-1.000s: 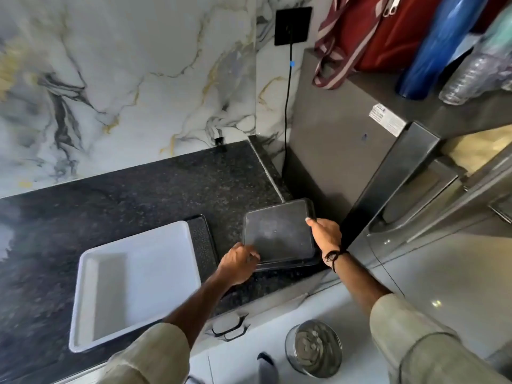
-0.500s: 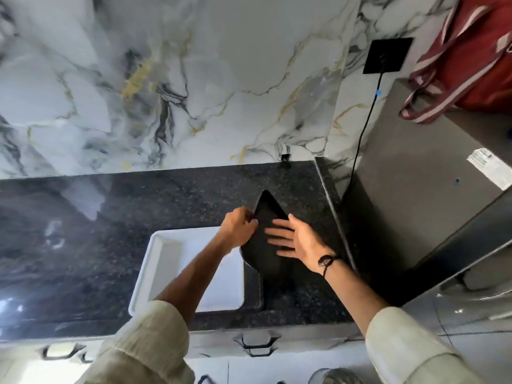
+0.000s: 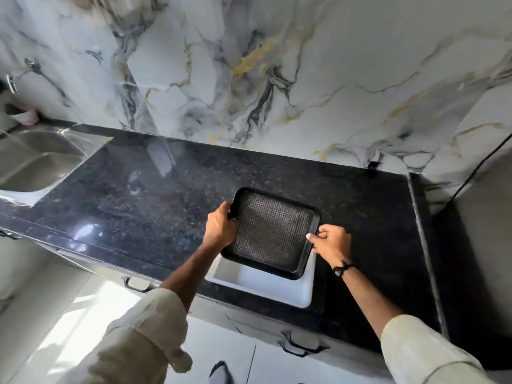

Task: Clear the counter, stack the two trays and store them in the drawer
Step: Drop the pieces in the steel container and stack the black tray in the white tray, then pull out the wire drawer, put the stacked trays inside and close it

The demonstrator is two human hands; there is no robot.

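Note:
A black tray (image 3: 273, 231) with a patterned bottom faces up above the white tray (image 3: 263, 282), covering the white tray's far part. My left hand (image 3: 220, 228) grips the black tray's left rim. My right hand (image 3: 331, 245) pinches its right rim. The white tray rests on the black granite counter (image 3: 155, 195) near the front edge. Whether the black tray touches the white one I cannot tell.
A steel sink (image 3: 36, 159) is set into the counter at the far left. Drawer handles (image 3: 300, 346) (image 3: 137, 284) show below the counter's front edge. A grey appliance (image 3: 487, 245) stands against the counter's right end. A marble wall (image 3: 277, 79) backs the counter.
The black tray was lifted from the counter on the right, turned over from bottom-up to face-up, and carried left over the white tray. Both hands moved with it.

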